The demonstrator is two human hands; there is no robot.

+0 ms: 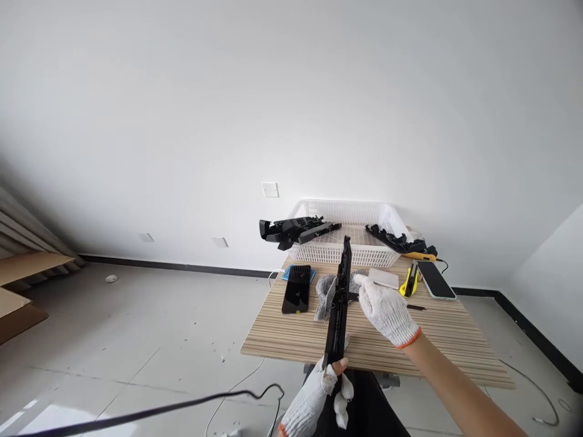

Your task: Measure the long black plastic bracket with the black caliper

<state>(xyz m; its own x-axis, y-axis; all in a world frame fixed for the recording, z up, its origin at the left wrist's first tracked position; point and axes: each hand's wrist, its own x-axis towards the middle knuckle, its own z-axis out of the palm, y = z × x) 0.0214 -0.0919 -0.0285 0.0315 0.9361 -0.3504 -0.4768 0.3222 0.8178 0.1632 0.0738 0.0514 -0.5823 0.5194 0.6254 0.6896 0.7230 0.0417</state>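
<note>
My left hand, in a white knit glove with the thumb tip bare, is wrapped round the lower end of a long black plastic trim piece. The piece stands tilted up over the table's front edge. My right hand, gloved too with an orange cuff, is closed beside the piece's middle. A short dark bit shows between its fingertips and the piece; whether the hand holds it, I cannot tell. Behind the piece lies a grey cloth, partly covered. A thin dark stick shows just right of the right hand.
A white plastic basket at the back bears black plastic parts on its left and another black part at its right. On the striped table lie a black phone, a yellow cutter, a second phone and a white pad.
</note>
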